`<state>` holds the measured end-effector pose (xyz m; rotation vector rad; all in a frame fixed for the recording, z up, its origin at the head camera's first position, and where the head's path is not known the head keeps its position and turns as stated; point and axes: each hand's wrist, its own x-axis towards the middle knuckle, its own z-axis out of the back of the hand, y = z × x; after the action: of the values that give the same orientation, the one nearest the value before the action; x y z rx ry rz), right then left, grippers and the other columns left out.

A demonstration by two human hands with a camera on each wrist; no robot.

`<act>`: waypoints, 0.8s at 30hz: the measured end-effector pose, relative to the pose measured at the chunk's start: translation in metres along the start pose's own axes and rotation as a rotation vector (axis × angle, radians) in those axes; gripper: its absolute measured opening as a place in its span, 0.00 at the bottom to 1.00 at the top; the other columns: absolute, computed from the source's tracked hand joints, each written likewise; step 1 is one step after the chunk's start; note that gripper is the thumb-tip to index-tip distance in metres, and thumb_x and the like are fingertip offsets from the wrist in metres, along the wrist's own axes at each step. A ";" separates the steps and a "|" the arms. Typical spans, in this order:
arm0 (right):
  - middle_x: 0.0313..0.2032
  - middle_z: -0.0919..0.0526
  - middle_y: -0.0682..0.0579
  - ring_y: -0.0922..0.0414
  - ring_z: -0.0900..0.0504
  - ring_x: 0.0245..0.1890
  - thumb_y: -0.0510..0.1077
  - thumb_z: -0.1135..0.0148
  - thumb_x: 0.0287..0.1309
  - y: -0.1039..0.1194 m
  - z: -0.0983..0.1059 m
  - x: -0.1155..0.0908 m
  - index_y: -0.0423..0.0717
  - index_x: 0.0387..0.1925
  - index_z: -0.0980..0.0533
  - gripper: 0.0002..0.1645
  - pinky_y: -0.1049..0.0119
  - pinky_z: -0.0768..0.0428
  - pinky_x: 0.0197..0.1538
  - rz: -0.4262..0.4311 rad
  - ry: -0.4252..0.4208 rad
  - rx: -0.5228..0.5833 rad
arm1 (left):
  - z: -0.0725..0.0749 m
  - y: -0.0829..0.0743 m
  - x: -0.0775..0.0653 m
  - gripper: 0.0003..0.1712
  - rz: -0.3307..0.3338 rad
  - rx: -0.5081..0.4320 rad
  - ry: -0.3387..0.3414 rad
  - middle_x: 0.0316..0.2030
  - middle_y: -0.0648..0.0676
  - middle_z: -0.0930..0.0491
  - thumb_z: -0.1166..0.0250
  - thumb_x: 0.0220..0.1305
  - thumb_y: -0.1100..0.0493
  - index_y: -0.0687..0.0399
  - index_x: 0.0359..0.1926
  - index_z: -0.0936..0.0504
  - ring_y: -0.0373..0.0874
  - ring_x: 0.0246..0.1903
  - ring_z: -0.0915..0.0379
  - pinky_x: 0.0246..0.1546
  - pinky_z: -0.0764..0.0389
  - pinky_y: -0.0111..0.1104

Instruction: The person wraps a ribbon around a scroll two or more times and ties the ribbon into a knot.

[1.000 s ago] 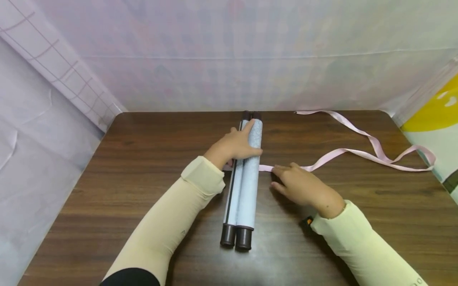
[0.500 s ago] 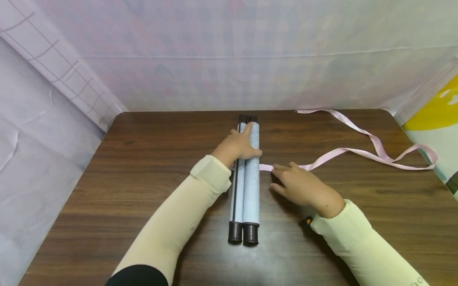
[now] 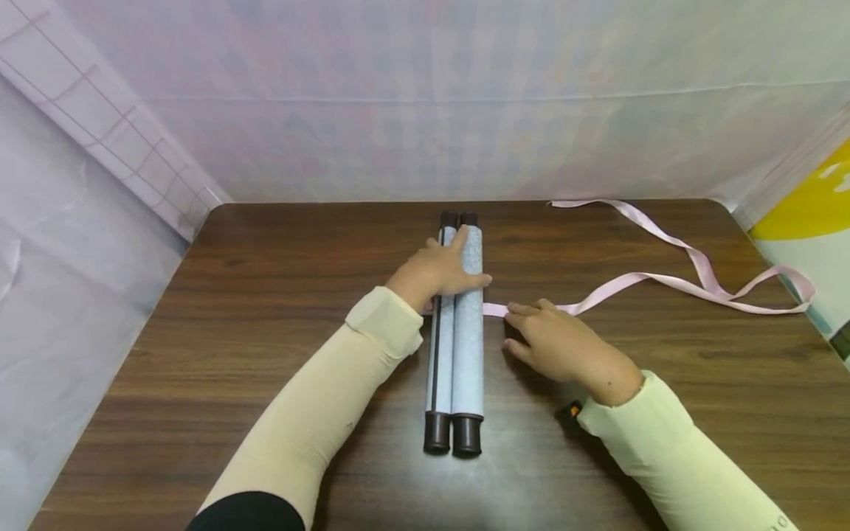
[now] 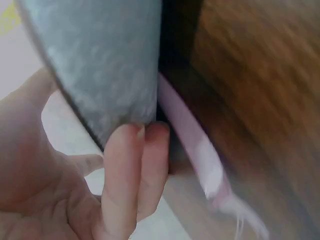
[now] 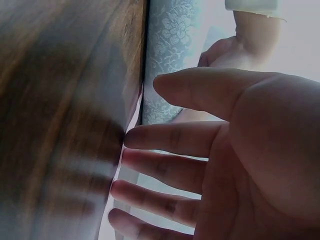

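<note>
A pale blue patterned scroll (image 3: pixel 470 354), rolled into two parallel rolls with dark brown end caps, lies lengthwise on the table. My left hand (image 3: pixel 441 271) grips it from above across both rolls, thumb on the right side. Curled fingertips (image 4: pixel 122 150) touch the roll's side in the left wrist view. Beneath the scroll runs a pink ribbon (image 3: pixel 494 310); its frayed short end (image 4: pixel 225 200) comes out on the left. To the right of the scroll, my right hand (image 3: pixel 561 343) presses the ribbon on the table with outstretched fingers (image 5: pixel 170 140), thumb held apart.
The ribbon's long tail (image 3: pixel 704 284) loops across the right side of the brown wooden table (image 3: pixel 265 354) to its back edge. A pale curtain (image 3: pixel 398 147) hangs behind the table. A small black and orange item (image 3: pixel 571 411) shows at my right cuff.
The scroll has turned slightly under my left hand: its near end has shifted right and it lies straighter. My right hand and the ribbon have hardly moved.
</note>
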<state>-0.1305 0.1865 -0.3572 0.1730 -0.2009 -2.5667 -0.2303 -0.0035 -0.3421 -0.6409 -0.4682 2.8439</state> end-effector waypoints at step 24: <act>0.70 0.45 0.43 0.38 0.49 0.66 0.26 0.43 0.44 0.059 0.004 0.014 0.56 0.66 0.35 0.46 0.37 0.38 0.61 0.387 -0.020 -0.036 | -0.002 0.070 -0.072 0.18 -0.312 0.307 -0.150 0.44 0.52 0.17 0.39 0.63 0.47 0.49 0.51 0.21 0.47 0.36 0.22 0.33 0.19 0.46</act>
<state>-0.1120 0.1296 -0.3443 0.0852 -0.1755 -2.1863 -0.1736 -0.0857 -0.3405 -0.2714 -0.1308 2.5961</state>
